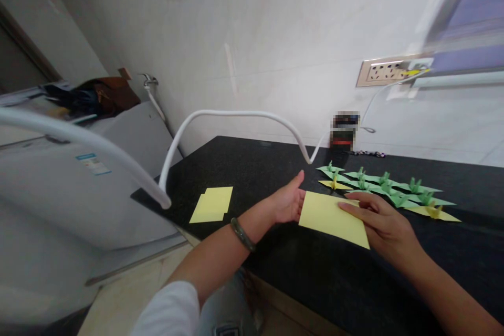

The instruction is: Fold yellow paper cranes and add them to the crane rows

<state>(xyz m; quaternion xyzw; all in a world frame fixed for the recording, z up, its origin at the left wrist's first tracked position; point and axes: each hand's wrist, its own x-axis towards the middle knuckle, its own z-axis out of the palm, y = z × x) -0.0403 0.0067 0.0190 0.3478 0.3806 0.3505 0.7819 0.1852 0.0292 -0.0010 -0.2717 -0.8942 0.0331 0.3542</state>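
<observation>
A plain yellow sheet of paper is held up over the counter, tilted, with its right end between the thumb and fingers of my right hand. My left hand is at the sheet's left edge, thumb pointing up and palm open; its fingertips are partly hidden behind the paper. To the left, more yellow paper sheets lie overlapping on the counter. Behind my right hand stand several folded green paper cranes in rows. Among them are a yellow paper crane on the left and another yellow crane on the right.
The dark countertop runs along a tiled wall. A white bendy tube arches across the left and middle. By the wall are a pixelated small object and a socket panel. A brown bag rests on a white appliance.
</observation>
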